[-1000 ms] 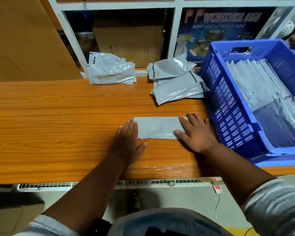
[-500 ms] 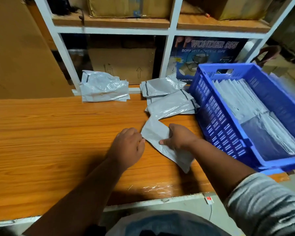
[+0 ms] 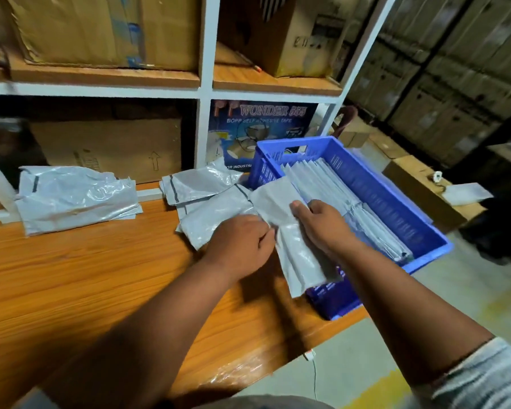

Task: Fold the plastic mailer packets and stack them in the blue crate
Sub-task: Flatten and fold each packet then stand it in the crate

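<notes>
Nearest me, both forearms are reaching up from the bottom of the frame toward the middle. The left hand point(image 3: 242, 246) is curling its fingers onto the near edge of the folded mailer point(image 3: 292, 231), and the right hand point(image 3: 322, 222) is pinching the same mailer on its right side, thumb on top. The mailer is hanging between them above the table point(image 3: 71, 290), its long axis running from lower right up toward the centre, its top end already leaning over the crate point(image 3: 419, 219) rim. The crate is lying just right of the hands, so the right hand is the nearer one for the drop. Inside it, folded mailers are standing in a row. Further back, unfolded mailers point(image 3: 201, 187) are lying at centre and a second pile point(image 3: 74, 196) at left, under the shelf point(image 3: 204, 93)
</notes>
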`<act>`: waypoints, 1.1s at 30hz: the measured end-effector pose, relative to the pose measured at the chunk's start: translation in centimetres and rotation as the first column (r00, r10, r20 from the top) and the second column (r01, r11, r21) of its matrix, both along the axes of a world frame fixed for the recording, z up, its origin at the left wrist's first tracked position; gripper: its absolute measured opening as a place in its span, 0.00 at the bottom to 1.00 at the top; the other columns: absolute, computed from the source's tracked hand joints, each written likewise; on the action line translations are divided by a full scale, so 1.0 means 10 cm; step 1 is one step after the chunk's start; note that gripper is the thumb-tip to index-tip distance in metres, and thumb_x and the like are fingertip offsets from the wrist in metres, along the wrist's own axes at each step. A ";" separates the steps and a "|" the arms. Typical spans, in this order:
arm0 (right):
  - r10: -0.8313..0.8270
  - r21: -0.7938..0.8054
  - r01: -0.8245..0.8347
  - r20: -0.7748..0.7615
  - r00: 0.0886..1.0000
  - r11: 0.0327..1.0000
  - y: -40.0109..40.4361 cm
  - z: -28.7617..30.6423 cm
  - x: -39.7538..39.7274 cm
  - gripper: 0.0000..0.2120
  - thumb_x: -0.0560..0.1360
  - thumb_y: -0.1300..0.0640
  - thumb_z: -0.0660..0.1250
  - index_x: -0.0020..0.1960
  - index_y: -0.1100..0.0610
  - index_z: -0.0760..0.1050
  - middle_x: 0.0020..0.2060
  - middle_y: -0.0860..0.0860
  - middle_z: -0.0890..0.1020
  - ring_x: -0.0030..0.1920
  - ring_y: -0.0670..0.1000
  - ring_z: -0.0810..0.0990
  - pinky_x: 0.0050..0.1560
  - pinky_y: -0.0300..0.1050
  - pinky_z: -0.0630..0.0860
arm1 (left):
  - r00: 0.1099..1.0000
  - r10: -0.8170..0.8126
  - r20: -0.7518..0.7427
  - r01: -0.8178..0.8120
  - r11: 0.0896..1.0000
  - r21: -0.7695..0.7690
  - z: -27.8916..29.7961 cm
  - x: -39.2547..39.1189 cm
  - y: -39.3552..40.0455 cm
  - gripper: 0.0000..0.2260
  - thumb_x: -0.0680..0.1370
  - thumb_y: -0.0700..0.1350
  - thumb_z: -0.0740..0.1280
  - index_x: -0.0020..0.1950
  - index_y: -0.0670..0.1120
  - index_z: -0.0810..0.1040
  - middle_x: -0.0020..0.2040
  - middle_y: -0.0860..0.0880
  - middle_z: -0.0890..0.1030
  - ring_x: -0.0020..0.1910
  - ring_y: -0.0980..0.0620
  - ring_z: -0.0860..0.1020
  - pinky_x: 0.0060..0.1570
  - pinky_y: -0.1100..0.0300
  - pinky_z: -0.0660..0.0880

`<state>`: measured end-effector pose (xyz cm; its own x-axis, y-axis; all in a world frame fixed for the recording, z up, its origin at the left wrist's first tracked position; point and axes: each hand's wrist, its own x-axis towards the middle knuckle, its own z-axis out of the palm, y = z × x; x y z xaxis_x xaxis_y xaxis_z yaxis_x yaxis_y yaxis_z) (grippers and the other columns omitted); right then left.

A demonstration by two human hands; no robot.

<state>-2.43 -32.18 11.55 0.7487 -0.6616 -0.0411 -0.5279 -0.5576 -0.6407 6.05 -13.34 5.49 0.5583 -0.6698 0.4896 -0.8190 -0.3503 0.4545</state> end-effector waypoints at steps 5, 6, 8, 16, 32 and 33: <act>0.020 -0.190 -0.004 0.082 0.996 0.982 -0.72 0.49 -0.17 0.22 0.83 0.40 0.66 0.42 0.57 0.70 0.37 0.53 0.77 0.41 0.57 0.76 0.41 0.53 0.70 | 0.996 -0.040 0.079 0.043 0.998 -0.043 0.34 -0.06 -0.59 0.19 0.83 0.52 0.66 0.35 0.50 0.67 0.33 0.52 0.69 0.34 0.46 0.70 0.32 0.53 0.65; 0.020 -0.237 0.001 0.086 0.996 0.971 -0.90 0.58 -0.20 0.21 0.83 0.40 0.66 0.43 0.57 0.70 0.37 0.52 0.77 0.41 0.57 0.76 0.40 0.54 0.69 | 0.995 -0.048 0.087 0.053 0.997 -0.060 0.40 -0.08 -0.71 0.19 0.83 0.51 0.66 0.34 0.50 0.65 0.33 0.52 0.67 0.34 0.47 0.68 0.32 0.53 0.65; 0.011 -0.324 0.016 0.081 0.997 0.946 -1.27 0.71 -0.29 0.21 0.83 0.40 0.65 0.44 0.57 0.70 0.37 0.52 0.76 0.41 0.59 0.75 0.39 0.53 0.66 | 0.992 -0.083 0.098 0.089 0.994 -0.056 0.48 -0.12 -0.96 0.19 0.84 0.51 0.66 0.34 0.49 0.66 0.33 0.52 0.68 0.34 0.47 0.69 0.31 0.52 0.67; 0.024 -0.393 -0.127 -0.256 0.966 0.911 -2.17 0.19 -0.45 0.16 0.83 0.43 0.64 0.46 0.55 0.70 0.47 0.59 0.83 0.47 0.63 0.80 0.42 0.51 0.69 | 0.987 -0.154 0.043 0.146 0.979 0.143 0.37 -0.29 -1.95 0.18 0.83 0.56 0.59 0.36 0.48 0.70 0.35 0.51 0.70 0.37 0.44 0.73 0.35 0.48 0.71; 0.290 -0.562 -0.774 -0.719 0.631 0.293 -2.11 -0.32 -0.24 0.22 0.79 0.37 0.67 0.64 0.52 0.74 0.56 0.53 0.82 0.54 0.60 0.82 0.45 0.50 0.75 | 0.998 0.016 -0.056 0.006 0.930 0.368 0.33 -0.39 -2.08 0.21 0.85 0.54 0.61 0.33 0.50 0.63 0.33 0.51 0.67 0.35 0.47 0.67 0.33 0.51 0.57; 0.379 -0.566 -0.809 -0.721 0.580 0.160 -2.14 -0.30 -0.21 0.27 0.76 0.32 0.67 0.64 0.52 0.75 0.56 0.53 0.80 0.55 0.59 0.80 0.48 0.52 0.76 | 0.999 0.018 -0.048 0.001 0.928 0.373 0.34 -0.39 -2.08 0.21 0.85 0.54 0.61 0.34 0.51 0.63 0.33 0.51 0.67 0.35 0.46 0.67 0.33 0.51 0.57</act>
<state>-4.55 -53.61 8.54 0.9732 0.1406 -0.1820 0.2086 -0.8733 0.4403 2.13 -34.14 8.89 0.5817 -0.7938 0.1774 -0.7951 -0.5090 0.3298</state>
